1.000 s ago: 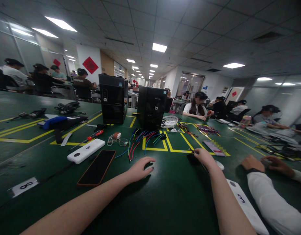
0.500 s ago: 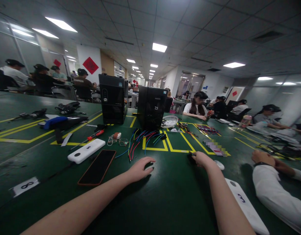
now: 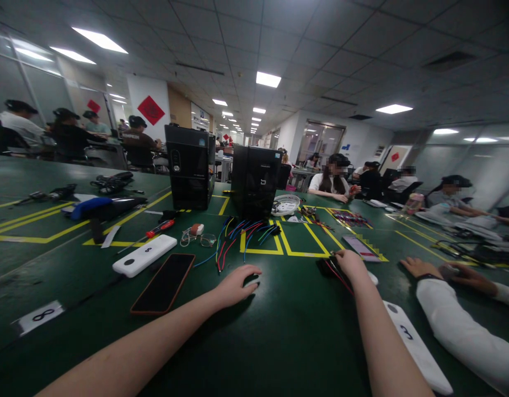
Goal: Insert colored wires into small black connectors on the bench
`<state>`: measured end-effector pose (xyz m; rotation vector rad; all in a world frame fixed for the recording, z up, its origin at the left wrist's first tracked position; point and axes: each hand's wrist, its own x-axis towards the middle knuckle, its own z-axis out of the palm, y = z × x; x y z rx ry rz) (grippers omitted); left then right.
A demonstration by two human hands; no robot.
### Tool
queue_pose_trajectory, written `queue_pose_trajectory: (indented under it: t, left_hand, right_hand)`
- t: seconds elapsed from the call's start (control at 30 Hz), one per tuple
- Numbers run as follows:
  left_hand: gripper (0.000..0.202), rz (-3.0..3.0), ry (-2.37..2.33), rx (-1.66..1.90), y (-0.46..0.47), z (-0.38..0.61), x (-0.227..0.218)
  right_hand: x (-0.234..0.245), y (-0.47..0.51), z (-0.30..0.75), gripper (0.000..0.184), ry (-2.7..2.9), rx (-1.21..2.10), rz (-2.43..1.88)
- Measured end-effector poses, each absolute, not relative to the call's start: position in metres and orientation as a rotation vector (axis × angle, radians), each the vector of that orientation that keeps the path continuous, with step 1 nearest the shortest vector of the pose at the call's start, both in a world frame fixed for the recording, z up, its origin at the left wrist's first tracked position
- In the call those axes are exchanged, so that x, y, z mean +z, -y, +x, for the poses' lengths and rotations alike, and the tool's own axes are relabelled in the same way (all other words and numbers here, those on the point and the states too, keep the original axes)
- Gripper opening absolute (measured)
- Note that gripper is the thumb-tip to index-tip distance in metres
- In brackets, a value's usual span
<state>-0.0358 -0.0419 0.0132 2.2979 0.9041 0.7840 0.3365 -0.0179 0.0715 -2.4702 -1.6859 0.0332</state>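
My left hand [image 3: 239, 285] rests on the green table [image 3: 279, 331], fingers slightly curved and thumb apart, holding nothing. Ahead of it lies a spread of red, blue, green and yellow wires [image 3: 225, 245]. Farther right, my right hand [image 3: 350, 263] has its fingers pinched together at the top of a black piece [image 3: 325, 267] lying low on the table. Red and black wires [image 3: 342, 277] run from that piece under my wrist. Its exact kind is too dark to tell. A white, rounded object [image 3: 374, 279] is partly hidden behind my right wrist.
Two black computer cases [image 3: 256, 182] stand at the back. To the left are a phone [image 3: 163, 284], a white power bank marked 8 [image 3: 145, 256], glasses [image 3: 198, 238] and a red-handled screwdriver [image 3: 160, 227]. At right, a co-worker's white sleeve [image 3: 448, 320] reaches in beside another white power bank [image 3: 419, 347].
My right hand has shifted slightly right, and red wires now show beneath it. My left hand stays put. The co-worker's hands have separated, one reaching left across the table.
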Motion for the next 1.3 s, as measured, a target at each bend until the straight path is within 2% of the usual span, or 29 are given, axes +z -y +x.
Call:
queue_pose_trajectory:
  t: [0.53, 0.93, 1.3]
  left_hand:
    - [0.028, 2.341, -0.897, 0.758, 0.042, -0.036, 0.013]
    - [0.025, 2.343, -0.908, 0.747, 0.043, -0.035, 0.013]
    - [0.025, 2.342, -0.904, 0.761, 0.042, -0.036, 0.01]
  right_hand:
    - [0.064, 0.017, 0.337, 0.025, 1.742, 0.083, -2.408]
    - [0.07, 0.017, 0.325, 0.028, 1.847, -0.014, -2.542]
    - [0.067, 0.018, 0.328, 0.031, 1.891, 0.068, -2.426]
